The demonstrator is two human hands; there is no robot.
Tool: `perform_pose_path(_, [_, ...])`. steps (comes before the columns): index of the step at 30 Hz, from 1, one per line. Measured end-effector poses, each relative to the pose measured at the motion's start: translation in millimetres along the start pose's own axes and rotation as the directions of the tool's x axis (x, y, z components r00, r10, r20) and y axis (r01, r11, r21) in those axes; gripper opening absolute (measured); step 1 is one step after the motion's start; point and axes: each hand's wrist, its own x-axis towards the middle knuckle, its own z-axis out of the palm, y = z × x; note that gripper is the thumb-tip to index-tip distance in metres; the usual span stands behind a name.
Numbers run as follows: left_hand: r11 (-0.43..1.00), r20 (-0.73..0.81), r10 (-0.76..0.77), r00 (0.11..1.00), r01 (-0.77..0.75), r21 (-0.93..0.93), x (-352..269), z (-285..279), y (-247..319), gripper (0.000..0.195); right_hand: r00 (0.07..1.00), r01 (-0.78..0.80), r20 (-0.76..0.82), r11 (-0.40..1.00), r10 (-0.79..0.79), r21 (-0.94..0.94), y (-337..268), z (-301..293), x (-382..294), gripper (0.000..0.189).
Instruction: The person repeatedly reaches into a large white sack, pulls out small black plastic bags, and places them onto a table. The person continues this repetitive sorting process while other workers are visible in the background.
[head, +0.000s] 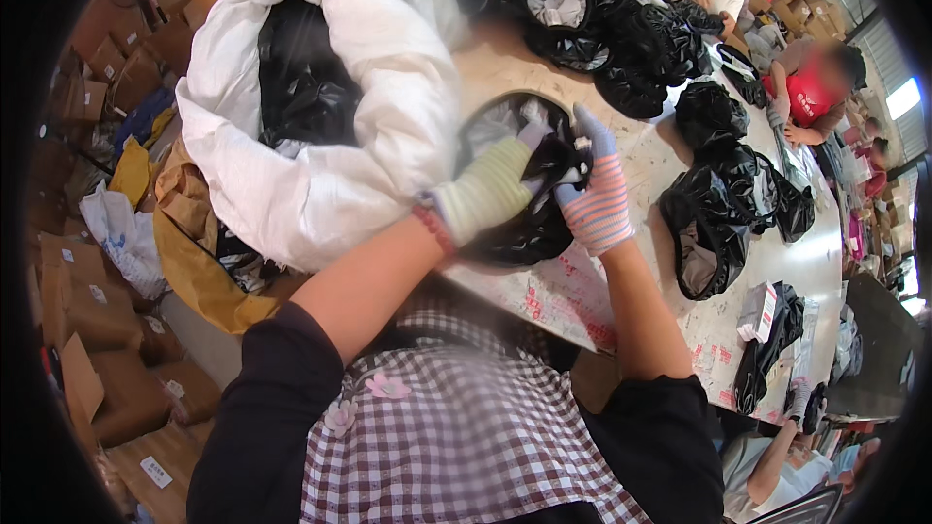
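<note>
A round black glossy bag (520, 240) lies on the table in front of me, its mouth showing pale crumpled filling. My left hand (488, 193), in a pale yellow knit glove, is on the bag's near left side, with its fingers at dark material in the mouth. On the opposite side, my right hand (601, 196), in a pink-and-blue striped glove, grips the bag's rim between thumb and fingers. The fingers partly hide what is pinched. A large white woven sack (393, 36) with a rolled-down rim stands to the left, holding black glossy material (309, 80).
More black bags (703, 233) lie along the table (495, 73) to the right and at the back. Cardboard boxes (95, 291) and a yellow cloth or sack (196, 284) crowd the left floor. Co-workers (808, 94) are around the table, one at lower right (779, 473).
</note>
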Motion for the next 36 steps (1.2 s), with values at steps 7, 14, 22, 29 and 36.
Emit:
perform_pose_path(7, [0.956,0.474,-0.181,0.861,0.042,0.290,6.7,-36.4,54.9,0.045,0.950,0.254,-0.202,0.966,-0.240,0.046,-76.7,2.6,3.8,0.037])
perform_pose_path(14, [0.730,0.560,-0.448,0.697,-0.077,0.679,-4.7,-102.3,20.9,0.043,0.628,0.742,0.382,0.669,-0.678,-0.033,-150.0,57.8,-8.7,0.008])
perform_pose_path(22, [0.954,0.330,0.156,0.931,-0.229,0.195,41.3,-81.0,168.0,0.047,0.836,0.282,-0.442,0.946,-0.324,-0.159,-70.1,-109.2,71.7,0.015])
perform_pose_path(29, [0.860,0.359,0.215,0.908,-0.350,0.370,9.5,-88.1,159.9,0.049,0.622,-0.415,-0.777,0.803,-0.093,-0.428,-68.0,-352.4,35.1,0.050])
perform_pose_path(36, [0.832,0.421,-0.145,0.895,-0.120,0.541,-62.2,-54.4,70.5,0.063,0.954,0.134,0.173,0.168,0.243,-0.977,-5.1,-170.7,-93.4,0.065])
